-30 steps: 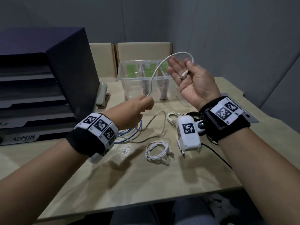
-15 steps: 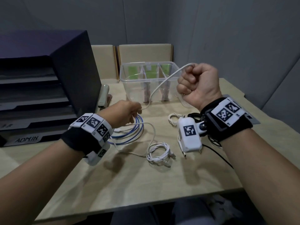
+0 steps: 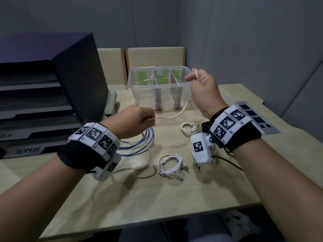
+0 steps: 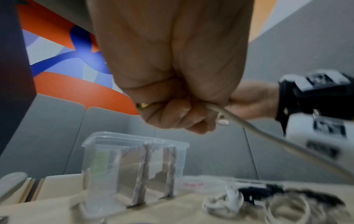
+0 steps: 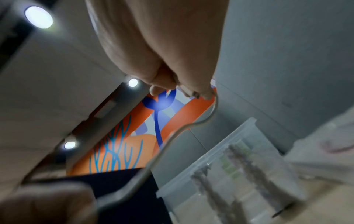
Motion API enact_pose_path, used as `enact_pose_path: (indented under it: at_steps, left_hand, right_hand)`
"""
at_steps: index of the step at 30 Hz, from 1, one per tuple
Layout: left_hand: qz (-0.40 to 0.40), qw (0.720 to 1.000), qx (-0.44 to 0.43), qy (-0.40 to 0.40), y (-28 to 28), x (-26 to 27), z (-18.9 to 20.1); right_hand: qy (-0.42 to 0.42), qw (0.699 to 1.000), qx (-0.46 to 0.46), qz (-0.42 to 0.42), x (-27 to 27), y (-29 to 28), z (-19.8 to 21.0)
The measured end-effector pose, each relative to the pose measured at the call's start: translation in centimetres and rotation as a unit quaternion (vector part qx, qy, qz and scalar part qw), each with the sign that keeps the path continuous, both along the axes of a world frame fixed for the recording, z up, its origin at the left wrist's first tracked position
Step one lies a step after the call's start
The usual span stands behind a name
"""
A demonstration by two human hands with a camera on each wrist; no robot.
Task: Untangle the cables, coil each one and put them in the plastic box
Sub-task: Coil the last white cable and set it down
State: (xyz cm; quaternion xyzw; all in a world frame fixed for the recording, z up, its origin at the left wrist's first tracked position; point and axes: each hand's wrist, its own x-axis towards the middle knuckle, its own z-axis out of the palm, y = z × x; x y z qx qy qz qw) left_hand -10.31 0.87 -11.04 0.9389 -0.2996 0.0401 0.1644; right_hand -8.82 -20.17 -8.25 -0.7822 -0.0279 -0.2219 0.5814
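Cable end hidden in right hand; wrist views blurred.

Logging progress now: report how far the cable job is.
Done: two white coils lie coiled on the table. In hand: the left hand and right hand hold a cream cable between them. Left: the blue cable on the table; the plastic box holds no cables.

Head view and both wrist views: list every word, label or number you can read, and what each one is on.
"ADMIN": on the front of the bottom tray of the dark tray stack.
Fainter marks on the tray above: too blurred to read.
Red print on the clear bag: too blurred to read.
Small characters beside the wristband markers: too small to read.
Green labels in the box: no legible text.
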Motion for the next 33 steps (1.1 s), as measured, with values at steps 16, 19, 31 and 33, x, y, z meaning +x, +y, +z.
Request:
enact_pose_path:
  at_steps: [16,19,31,33]
  left_hand:
    - [0.17,0.945,-0.268,-0.074,-0.5,2.2,2.9]
    - [0.12,0.976,-0.152,-0.096,-0.8,2.1,1.1]
    - [-0.009,0.997,0.071,0.028,-1.9,-0.8,-1.3]
    - [0.002,0.997,0.078,0.022,-0.9,-0.4,-1.0]
  right_hand:
    - [0.13,0.936,0.035,0.326,-2.5,0.9,-1.9]
    - [0.119,0.911,0.17,0.356,-2.4,0.7,-0.8]
    - [0.085,0.925,0.308,0.207,-0.6,2.1,-1.8]
    - [0.064,0.981,0.124,0.138,-0.5,2.3,-2.5]
